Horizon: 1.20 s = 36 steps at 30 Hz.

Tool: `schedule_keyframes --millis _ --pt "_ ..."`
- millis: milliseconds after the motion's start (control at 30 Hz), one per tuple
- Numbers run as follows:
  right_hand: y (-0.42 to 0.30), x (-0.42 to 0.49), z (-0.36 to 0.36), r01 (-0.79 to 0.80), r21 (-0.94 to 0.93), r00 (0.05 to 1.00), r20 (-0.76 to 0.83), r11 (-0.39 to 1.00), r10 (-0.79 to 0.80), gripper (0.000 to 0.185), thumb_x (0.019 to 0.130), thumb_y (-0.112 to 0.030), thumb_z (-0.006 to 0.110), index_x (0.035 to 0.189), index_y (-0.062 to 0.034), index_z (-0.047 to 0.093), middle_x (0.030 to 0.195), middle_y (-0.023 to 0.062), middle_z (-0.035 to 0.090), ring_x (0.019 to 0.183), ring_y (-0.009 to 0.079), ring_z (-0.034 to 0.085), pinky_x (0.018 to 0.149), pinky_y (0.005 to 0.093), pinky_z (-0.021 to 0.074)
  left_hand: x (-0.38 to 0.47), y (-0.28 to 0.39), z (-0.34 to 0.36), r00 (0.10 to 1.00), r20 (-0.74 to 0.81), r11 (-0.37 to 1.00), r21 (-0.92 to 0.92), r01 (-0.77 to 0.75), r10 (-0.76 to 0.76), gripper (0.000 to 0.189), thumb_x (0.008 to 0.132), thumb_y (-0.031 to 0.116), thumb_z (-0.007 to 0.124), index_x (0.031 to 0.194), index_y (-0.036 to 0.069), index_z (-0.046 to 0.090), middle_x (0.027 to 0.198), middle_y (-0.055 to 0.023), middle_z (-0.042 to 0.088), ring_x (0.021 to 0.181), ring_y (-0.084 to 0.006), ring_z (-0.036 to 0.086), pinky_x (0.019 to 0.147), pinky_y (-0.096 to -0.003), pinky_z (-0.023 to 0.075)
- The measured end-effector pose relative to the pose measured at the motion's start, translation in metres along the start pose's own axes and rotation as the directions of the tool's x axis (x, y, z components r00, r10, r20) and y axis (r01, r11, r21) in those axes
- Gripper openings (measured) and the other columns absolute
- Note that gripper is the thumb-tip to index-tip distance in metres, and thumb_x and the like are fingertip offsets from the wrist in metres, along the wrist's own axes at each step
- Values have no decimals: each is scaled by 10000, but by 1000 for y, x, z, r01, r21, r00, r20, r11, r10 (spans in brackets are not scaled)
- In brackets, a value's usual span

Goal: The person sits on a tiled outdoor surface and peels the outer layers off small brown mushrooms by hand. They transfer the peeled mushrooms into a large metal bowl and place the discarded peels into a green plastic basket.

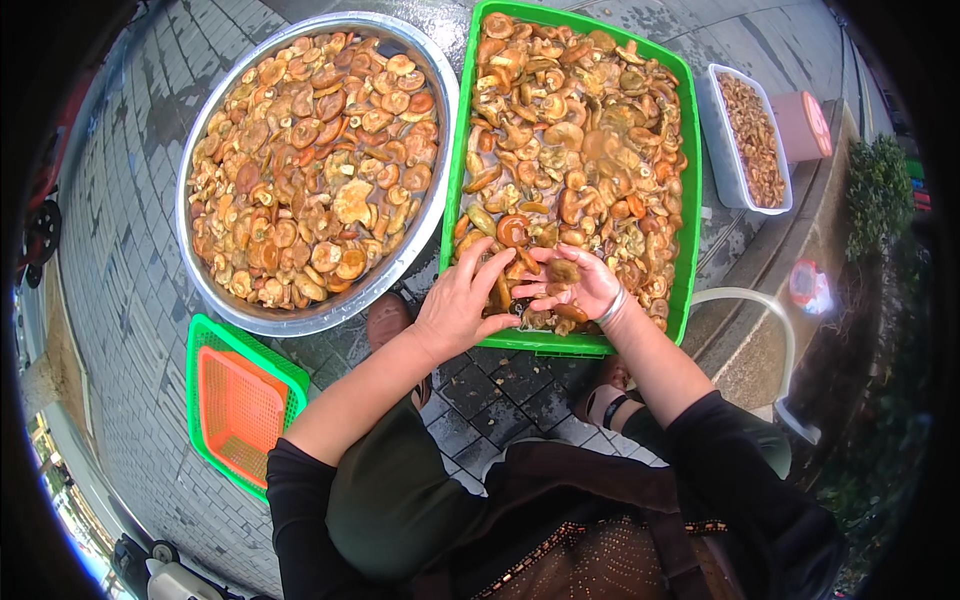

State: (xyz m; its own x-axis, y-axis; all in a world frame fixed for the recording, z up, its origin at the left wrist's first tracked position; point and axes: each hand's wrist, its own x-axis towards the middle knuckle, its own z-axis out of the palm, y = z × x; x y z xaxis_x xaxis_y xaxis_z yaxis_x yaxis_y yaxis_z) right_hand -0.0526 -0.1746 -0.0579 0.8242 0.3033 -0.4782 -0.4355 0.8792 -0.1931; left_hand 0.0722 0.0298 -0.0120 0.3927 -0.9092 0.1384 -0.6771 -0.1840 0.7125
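Note:
My left hand [461, 304] reaches over the near edge of a green plastic tub [691, 225] with its fingers apart. Its fingertips are close to an orange-brown mushroom [529, 261]; whether they touch it I cannot tell. Turned palm up, my right hand [592, 281] carries a small brown mushroom [562, 271] on its fingers. A bracelet [611, 309] circles that wrist. Beneath both hands, wet mushrooms [562, 135] in brownish water fill the tub. A dark object [519, 306] shows between the hands, too small to name.
A round metal basin [444, 150] full of mushrooms in water stands left of the tub. Nearer me sit nested green [196, 375] and orange baskets [240, 397]. At right are a white bin [724, 172] of mushrooms, a pink bucket [802, 126], a pale hose [780, 322] and a stone curb [757, 337].

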Motion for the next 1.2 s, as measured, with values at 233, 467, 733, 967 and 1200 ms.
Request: schedule_keyframes --millis 233,467,733,967,1200 --pt "-1 6 35 -99 -201 989 -132 975 73 400 925 -315 431 1162 -5 517 1146 123 546 1019 258 557 849 405 496 3 -15 15 976 179 918 -354 180 -123 771 693 149 722 1329 109 288 1145 -163 482 1021 -329 529 816 -384 481" --pt "1 4 45 183 -580 958 -76 793 -277 330 857 -49 543 1184 -29 505 1149 50 553 1032 149 534 885 291 447 3 -10 14 873 404 306 -824 477 -274 725 780 70 660 1365 110 233 1224 -102 410 1069 -213 471 851 -319 465" --pt "10 14 58 223 -556 942 -88 801 -324 308 914 -129 472 1187 9 505 1107 80 576 977 151 555 892 291 425 0 -19 21 798 536 -242 -842 482 -275 341 966 257 352 1256 82 392 1221 -97 453 1033 -212 513 844 -407 475" --pt "4 0 56 269 -238 933 -177 933 -314 350 924 -203 443 1208 -1 478 1104 144 567 1065 227 518 933 379 412 -1 -18 23 785 555 -181 -832 524 -275 277 955 143 362 1209 66 441 1184 -88 498 1024 -215 531 806 -339 464" --pt "12 -2 44 225 -295 926 -233 929 -298 274 884 -61 504 1154 -13 515 1076 95 572 1002 187 556 868 341 480 -3 -18 23 848 478 -133 -878 459 -227 482 831 -54 475 1287 61 371 1198 -99 477 1074 -150 490 862 -258 426"
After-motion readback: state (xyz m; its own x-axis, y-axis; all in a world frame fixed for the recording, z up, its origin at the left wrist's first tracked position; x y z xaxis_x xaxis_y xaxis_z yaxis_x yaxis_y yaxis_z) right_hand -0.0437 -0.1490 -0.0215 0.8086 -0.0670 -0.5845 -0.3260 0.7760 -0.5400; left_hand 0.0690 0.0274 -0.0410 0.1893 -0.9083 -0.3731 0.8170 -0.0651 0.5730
